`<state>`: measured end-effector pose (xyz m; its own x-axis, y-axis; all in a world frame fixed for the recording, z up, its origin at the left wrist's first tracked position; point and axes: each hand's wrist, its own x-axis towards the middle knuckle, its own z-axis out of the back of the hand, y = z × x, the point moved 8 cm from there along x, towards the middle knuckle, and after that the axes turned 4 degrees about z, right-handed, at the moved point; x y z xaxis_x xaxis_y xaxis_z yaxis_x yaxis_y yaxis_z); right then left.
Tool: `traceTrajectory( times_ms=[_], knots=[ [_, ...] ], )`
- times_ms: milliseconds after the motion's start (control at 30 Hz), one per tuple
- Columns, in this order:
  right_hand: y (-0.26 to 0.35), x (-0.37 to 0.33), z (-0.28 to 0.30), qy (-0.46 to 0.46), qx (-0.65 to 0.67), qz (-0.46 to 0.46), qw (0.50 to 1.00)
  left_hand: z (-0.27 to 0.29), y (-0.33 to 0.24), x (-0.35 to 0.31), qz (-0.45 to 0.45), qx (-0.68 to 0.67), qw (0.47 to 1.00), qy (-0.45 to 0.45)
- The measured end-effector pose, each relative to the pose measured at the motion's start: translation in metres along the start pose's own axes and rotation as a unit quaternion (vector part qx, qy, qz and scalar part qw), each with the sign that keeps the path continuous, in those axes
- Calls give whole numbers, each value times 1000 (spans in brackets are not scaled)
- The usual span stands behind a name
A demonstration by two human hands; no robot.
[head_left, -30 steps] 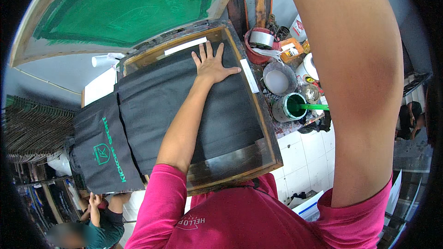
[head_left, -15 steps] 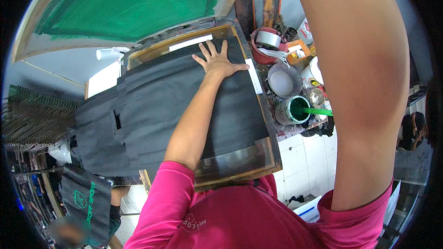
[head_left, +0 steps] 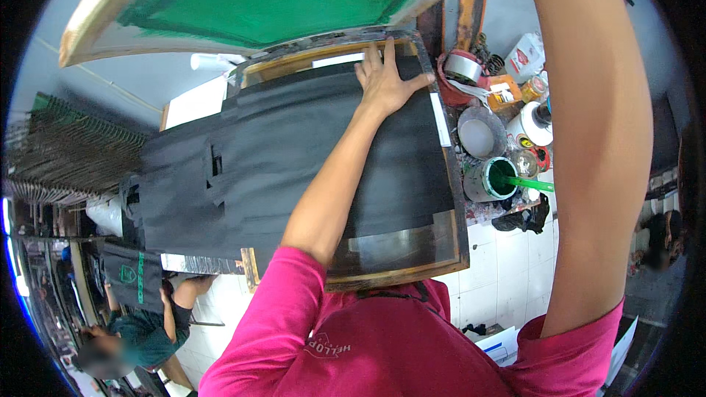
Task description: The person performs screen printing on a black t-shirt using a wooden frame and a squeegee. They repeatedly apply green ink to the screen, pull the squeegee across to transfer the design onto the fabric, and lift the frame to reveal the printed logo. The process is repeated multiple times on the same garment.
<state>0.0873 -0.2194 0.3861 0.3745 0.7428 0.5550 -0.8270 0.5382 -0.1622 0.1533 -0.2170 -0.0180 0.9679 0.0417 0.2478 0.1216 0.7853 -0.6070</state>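
Black fabric (head_left: pixel 294 154) lies over a glass-topped wooden frame (head_left: pixel 397 277), with a small torn opening toward its left end. My left hand (head_left: pixel 386 90) rests on the fabric's far right part, fingers spread. Its fingertips reach the frame's far edge, beside a white strip (head_left: pixel 338 61); another white strip (head_left: pixel 440 119) lies along the right edge. Above the far side, a printing screen (head_left: pixel 272 7) with a green-smeared mesh is tilted up. My right arm (head_left: pixel 596 140) stretches up past the top of the picture, so my right hand is out of sight.
On the right stand a tub of green ink (head_left: pixel 489 180) with a green-handled tool, a bowl (head_left: pixel 482 132), bottles and jars. At far left hang many dark racks (head_left: pixel 73 151). At lower left, a co-worker holds a dark printed cloth (head_left: pixel 132 276).
The view has shifted, so the table appears farther right. My left hand has slid toward the frame's far edge. The co-worker's cloth has moved, and more of the co-worker shows.
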Motion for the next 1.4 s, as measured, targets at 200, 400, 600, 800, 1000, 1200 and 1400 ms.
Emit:
traceTrajectory(
  times_ms=[200,400,600,800,1000,1200,1400],
  knots=[
    [67,-77,-36,60,128,-275,951,191,-14,-147,-61,-568,820,-28],
    [175,-242,-117,29,178,-130,975,156,50,-325,206,-607,763,83],
    [223,-301,-213,74,95,-71,990,88,99,-382,370,-500,773,126],
    [204,-289,-194,275,222,-140,925,91,100,-380,385,-493,769,130],
    [241,-309,-195,130,190,-80,970,89,100,-381,380,-499,768,129],
    [171,-270,-260,134,107,-51,984,88,105,-385,393,-496,762,136],
    [42,-183,-347,185,105,-92,973,88,105,-388,418,-510,730,178]
  ],
)
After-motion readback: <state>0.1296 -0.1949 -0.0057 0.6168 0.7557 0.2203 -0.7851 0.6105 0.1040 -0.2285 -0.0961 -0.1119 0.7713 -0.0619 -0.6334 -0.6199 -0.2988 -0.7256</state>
